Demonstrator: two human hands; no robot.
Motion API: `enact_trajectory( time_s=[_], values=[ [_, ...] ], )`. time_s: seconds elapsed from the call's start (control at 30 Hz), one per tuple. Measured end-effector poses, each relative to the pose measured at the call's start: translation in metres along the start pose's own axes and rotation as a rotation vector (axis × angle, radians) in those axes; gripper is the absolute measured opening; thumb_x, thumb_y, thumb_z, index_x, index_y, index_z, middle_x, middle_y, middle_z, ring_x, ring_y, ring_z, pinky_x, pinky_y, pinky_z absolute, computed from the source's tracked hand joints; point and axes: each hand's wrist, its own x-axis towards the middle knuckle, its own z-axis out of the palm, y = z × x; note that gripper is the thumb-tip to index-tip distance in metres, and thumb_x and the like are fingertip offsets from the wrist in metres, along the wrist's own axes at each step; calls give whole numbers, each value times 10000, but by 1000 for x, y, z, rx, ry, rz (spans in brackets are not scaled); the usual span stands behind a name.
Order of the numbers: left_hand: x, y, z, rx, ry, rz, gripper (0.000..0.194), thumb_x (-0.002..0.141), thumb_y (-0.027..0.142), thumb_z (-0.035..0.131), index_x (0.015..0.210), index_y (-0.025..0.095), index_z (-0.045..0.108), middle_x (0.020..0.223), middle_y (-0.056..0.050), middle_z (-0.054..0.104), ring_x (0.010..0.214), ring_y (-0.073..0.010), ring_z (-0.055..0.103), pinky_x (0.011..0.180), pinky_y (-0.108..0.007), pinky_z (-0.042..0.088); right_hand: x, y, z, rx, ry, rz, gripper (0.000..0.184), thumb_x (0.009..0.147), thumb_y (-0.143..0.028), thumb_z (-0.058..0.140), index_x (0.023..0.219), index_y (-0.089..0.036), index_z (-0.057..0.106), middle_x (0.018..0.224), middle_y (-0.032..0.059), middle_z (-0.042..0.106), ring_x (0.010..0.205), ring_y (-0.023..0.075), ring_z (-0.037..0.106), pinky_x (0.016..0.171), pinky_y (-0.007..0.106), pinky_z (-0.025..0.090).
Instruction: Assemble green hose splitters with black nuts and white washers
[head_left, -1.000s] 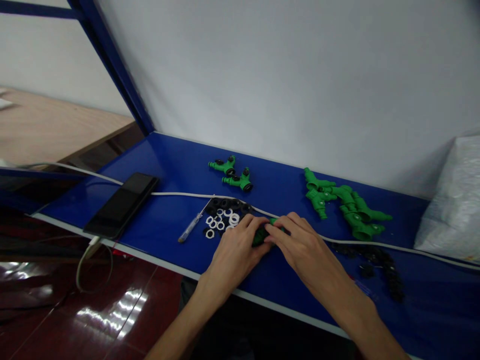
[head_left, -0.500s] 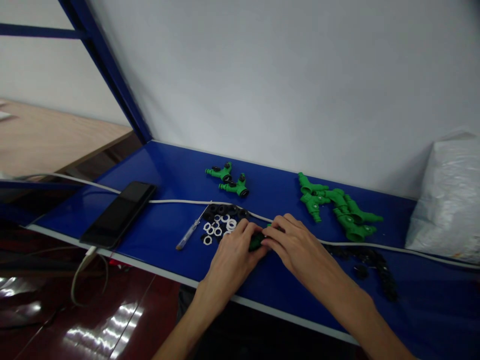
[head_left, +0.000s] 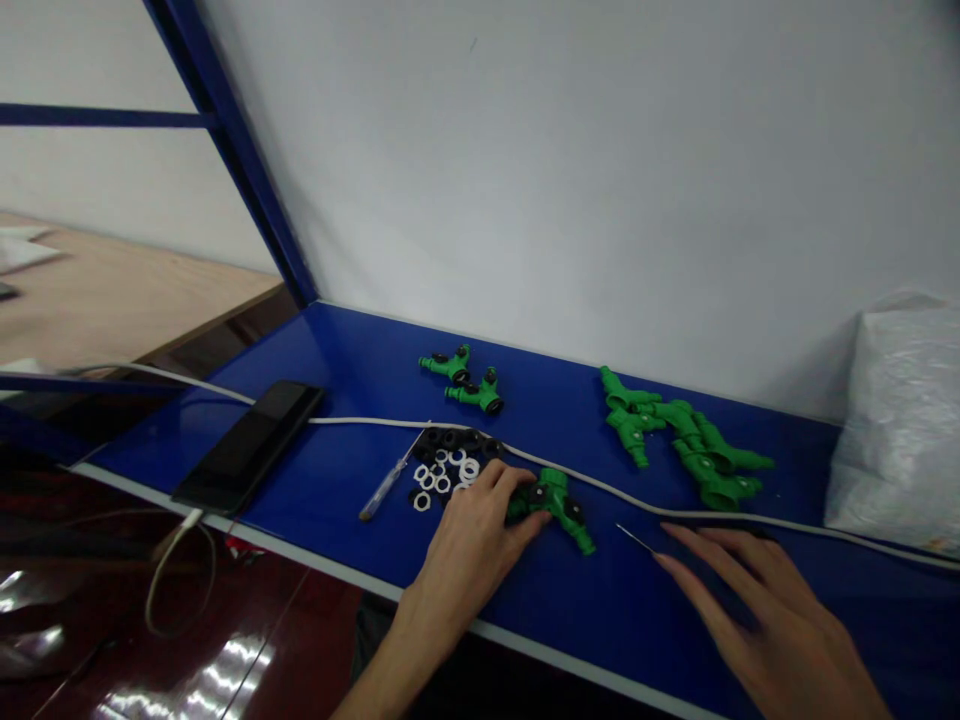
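Note:
My left hand point(head_left: 487, 515) has its thumb and fingers closed around a green Y-shaped hose connector point(head_left: 553, 482) with black valve knobs, low over the blue table. Part of the connector is hidden behind the fingers. Further right, my right hand point(head_left: 757, 605) has its thumb and fingers apart. A thin metal shaft point(head_left: 634, 537) shows at the thumb tip; whatever it continues into is covered by the hand. White rings point(head_left: 441, 475) and black rings point(head_left: 450, 438) are heaped just left of my left hand.
A clear-handled screwdriver point(head_left: 384, 487) lies left of the rings. Two green connectors with black knobs point(head_left: 474, 393) lie behind them, and several green connectors point(head_left: 701, 455) to the right. A phone point(head_left: 251, 445), a white cable point(head_left: 592, 482) and a plastic bag point(head_left: 896, 430) are also on the table.
My right hand has let go of the connector and moved right, beside the thin metal shaft. My left hand keeps hold of the connector, which is now more visible. The view has shifted slightly.

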Motion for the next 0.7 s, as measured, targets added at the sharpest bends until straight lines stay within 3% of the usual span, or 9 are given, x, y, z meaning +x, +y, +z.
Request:
enact_trajectory(
  time_s=[0.07, 0.17, 0.27, 0.37, 0.43, 0.5, 0.6, 0.7],
  values=[
    [0, 0, -1, -4, -2, 0, 295, 931, 337, 709, 1214, 273, 662, 1149, -18, 678, 966, -227, 718, 869, -375, 560, -30, 12, -6, -108, -24, -114, 464, 916, -66, 410, 1155, -279, 746, 1181, 116, 730, 1001, 339, 659, 802, 501, 545],
    [0, 1, -1, 6, 7, 8, 296, 934, 328, 702, 1223, 269, 666, 1168, -33, 682, 981, -234, 718, 878, -378, 562, -52, 15, -9, -183, -53, -146, 515, 851, -12, 409, 1110, -279, 765, 1136, 111, 752, 984, 336, 677, 786, 504, 552],
    [2, 2, -1, 24, 12, 16, 250, 944, 321, 689, 1186, 259, 682, 1166, -40, 684, 983, -237, 720, 876, -379, 568, -57, 11, -5, -154, -51, -92, 524, 874, -6, 379, 1114, -272, 762, 1103, 114, 764, 962, 323, 703, 796, 495, 578],
    [3, 3, -1, 24, 6, 18, 239, 950, 328, 682, 1179, 259, 683, 1160, -36, 685, 990, -238, 722, 886, -385, 572, -53, 8, -3, 17, -45, 89, 393, 987, -163, 396, 1144, -277, 738, 1065, 114, 777, 938, 306, 747, 767, 444, 625],
    [3, 3, -1, 23, 1, 15, 243, 952, 335, 680, 1182, 257, 680, 1161, -34, 682, 981, -236, 725, 888, -389, 573, -44, 5, -7, 161, -43, 321, 269, 1022, -362, 477, 1129, -269, 705, 984, 88, 793, 827, 271, 778, 675, 364, 648],
    [3, 2, 0, 29, 5, 12, 250, 955, 340, 676, 1190, 255, 676, 1161, -35, 678, 957, -233, 727, 877, -389, 576, -26, 2, -17, 290, -22, 549, 323, 972, -546, 570, 1084, -262, 677, 879, 48, 797, 697, 239, 781, 580, 297, 639],
    [2, 0, 1, 34, 22, 17, 255, 957, 344, 672, 1195, 253, 670, 1161, -35, 674, 964, -238, 726, 889, -393, 571, 12, -6, -34, 474, 37, 652, 403, 877, -659, 643, 929, -265, 712, 809, 32, 789, 676, 230, 781, 588, 265, 636],
    [1, 0, 1, 20, 35, 26, 255, 953, 335, 678, 1194, 253, 664, 1162, -32, 675, 973, -238, 723, 892, -389, 567, 52, -13, -44, 673, 54, 707, 346, 796, -602, 760, 860, -263, 738, 803, 24, 786, 673, 212, 770, 651, 252, 642]
  ],
)
